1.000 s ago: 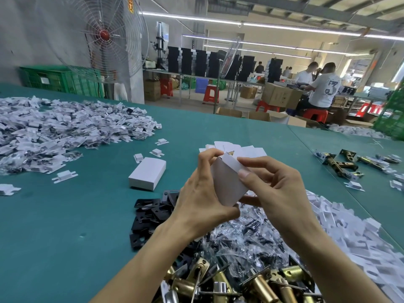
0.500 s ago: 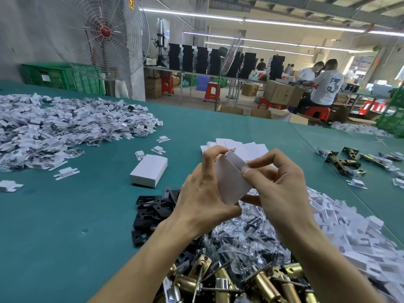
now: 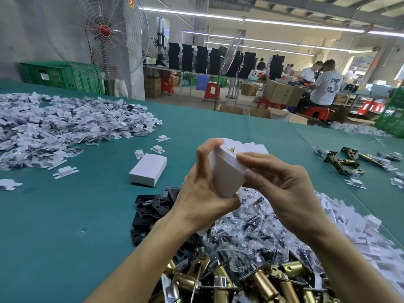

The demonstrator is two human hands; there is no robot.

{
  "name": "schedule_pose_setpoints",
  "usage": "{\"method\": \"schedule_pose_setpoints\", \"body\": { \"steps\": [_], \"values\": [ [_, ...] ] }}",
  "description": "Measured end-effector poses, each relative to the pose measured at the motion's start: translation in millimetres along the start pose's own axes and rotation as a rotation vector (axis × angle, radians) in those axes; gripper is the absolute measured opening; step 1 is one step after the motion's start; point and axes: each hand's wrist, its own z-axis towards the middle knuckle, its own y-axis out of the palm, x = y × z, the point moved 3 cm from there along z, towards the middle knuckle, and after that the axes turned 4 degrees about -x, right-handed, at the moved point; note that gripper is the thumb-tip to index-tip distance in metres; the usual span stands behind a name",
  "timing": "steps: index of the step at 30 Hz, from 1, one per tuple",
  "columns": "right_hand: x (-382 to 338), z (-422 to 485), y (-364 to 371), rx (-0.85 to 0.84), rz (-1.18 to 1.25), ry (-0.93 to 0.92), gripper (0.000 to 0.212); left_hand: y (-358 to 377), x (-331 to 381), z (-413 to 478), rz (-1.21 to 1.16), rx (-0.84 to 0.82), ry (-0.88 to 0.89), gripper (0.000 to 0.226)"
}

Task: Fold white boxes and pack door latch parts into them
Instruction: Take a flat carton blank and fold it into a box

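The white box is held in the air between both hands, above the heap of bagged parts. Its long axis runs from the left thumb at the lower end up to the curled left forefinger at the upper end, leaning away from the person. That upper end, where a flap with a small yellow mark shows, points up and away. The left hand grips the box end to end, and the right hand pinches its right edge between thumb and forefinger. The likeliest fault, as I judge it, is a crushed or skewed wall. The card looks thin, and a hard squeeze along its length while the right hand works the edge could bow the panel or crease the flap off its score. A loose pinch could instead let it drop into the bags below (easily lost among so much white). A closed box lies on the tabletop left of the left hand. Flat blanks sit just beyond the hands, black plates under the left wrist, and brass latches nearer the person.
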Motion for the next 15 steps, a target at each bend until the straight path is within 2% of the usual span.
{"method": "schedule_pose_setpoints", "body": {
  "steps": [6, 12, 15],
  "values": [
    [9.0, -1.6, -4.2, 0.043, 0.169, 0.003, 0.021, 2.6, 0.2, 0.2, -0.021, -0.037, -0.011, 0.088],
    [11.7, -9.1, 2.4, 0.182, -0.079, -0.120, 0.016, 3.6, -0.2, -0.3, 0.026, -0.020, -0.006, 0.088],
    [14.5, -14.5, 8.1, 0.195, -0.241, -0.162, 0.016, 2.2, 0.4, -0.4, 0.038, -0.009, 0.010, 0.089]
  ]
}}
